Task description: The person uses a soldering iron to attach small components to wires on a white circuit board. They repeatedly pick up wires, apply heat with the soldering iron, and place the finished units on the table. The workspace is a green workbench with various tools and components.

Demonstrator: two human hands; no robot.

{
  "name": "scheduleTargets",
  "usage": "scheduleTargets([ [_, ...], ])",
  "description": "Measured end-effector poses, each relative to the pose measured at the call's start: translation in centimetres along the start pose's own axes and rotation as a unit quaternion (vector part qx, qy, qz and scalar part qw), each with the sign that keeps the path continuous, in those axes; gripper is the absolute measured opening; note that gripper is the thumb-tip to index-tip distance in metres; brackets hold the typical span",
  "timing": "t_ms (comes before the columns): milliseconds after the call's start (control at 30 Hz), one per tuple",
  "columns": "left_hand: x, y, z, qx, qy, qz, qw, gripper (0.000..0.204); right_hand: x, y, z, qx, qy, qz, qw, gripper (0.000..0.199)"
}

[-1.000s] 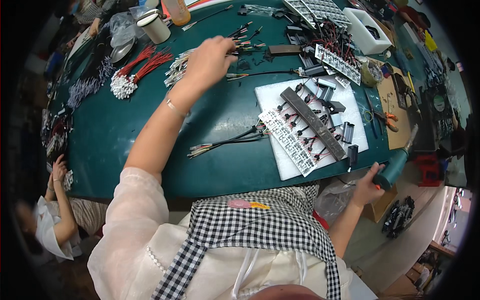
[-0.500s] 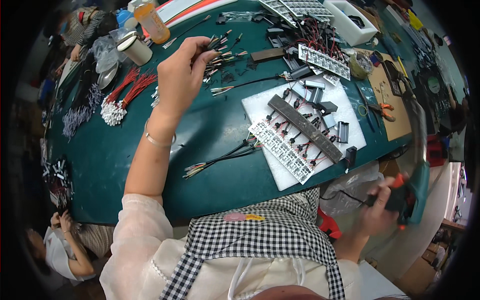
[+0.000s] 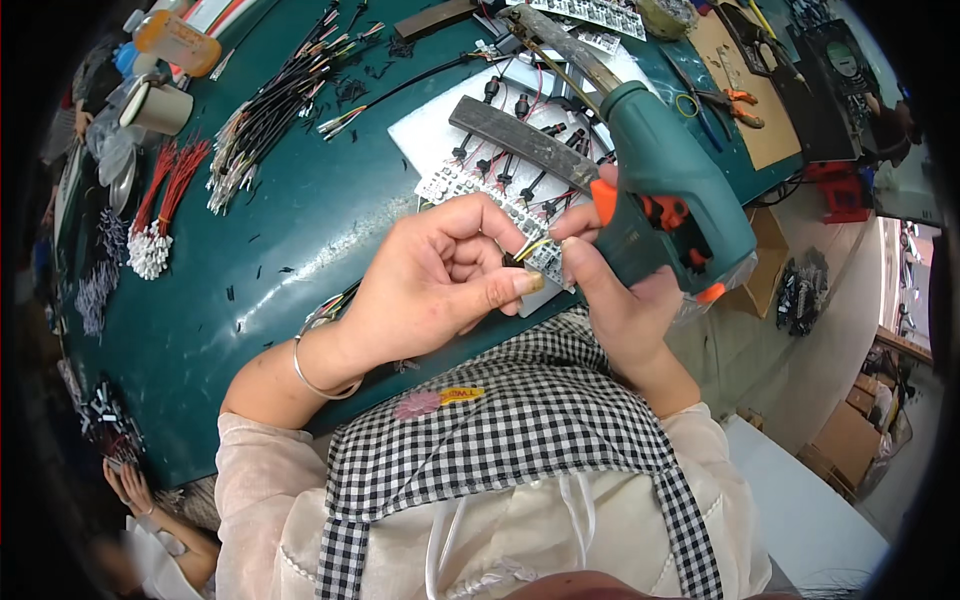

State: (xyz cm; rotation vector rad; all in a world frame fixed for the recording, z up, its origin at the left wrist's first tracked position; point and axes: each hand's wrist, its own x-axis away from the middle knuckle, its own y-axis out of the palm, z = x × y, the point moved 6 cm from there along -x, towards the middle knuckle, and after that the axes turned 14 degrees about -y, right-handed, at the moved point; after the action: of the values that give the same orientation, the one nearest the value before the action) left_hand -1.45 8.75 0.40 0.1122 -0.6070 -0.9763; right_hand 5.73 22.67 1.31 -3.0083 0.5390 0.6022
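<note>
We've got a thin yellow-and-white wire (image 3: 533,247) pinched in our left hand (image 3: 440,280), held just above the table edge. Our right hand (image 3: 618,300) is clamped round a chunky teal plastic heat gun (image 3: 668,190) with orange trim. Behind sit a white sheet (image 3: 440,125), a grey bar (image 3: 520,142) and wire bundles (image 3: 270,105) on the glossy green table (image 3: 250,260).

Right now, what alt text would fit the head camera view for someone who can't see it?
Two bare hands meet over a green table: the left hand pinches a small wire bundle, and the right hand grips a green power tool. Behind lie a white sheet with a dark bar, loose wires and red wires.
</note>
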Motion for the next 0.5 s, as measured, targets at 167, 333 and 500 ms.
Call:
scheduleTargets([
  [167, 0.0, 0.0, -0.3, -0.014, -0.015, -0.001, 1.000, 0.017, 0.2, 0.2, 0.3, -0.030, -0.010, 0.025, 0.999, 0.049],
  [333, -0.1, 0.1, -0.8, -0.011, -0.043, -0.026, 0.999, 0.019, 0.6, 0.5, 0.3, -0.016, 0.017, 0.015, 1.000, 0.057],
  [500, -0.2, 0.3, -1.4, 0.003, -0.031, -0.035, 0.999, 0.018, 0.8, 0.6, 0.7, -0.012, -0.007, -0.007, 1.000, 0.059],
])
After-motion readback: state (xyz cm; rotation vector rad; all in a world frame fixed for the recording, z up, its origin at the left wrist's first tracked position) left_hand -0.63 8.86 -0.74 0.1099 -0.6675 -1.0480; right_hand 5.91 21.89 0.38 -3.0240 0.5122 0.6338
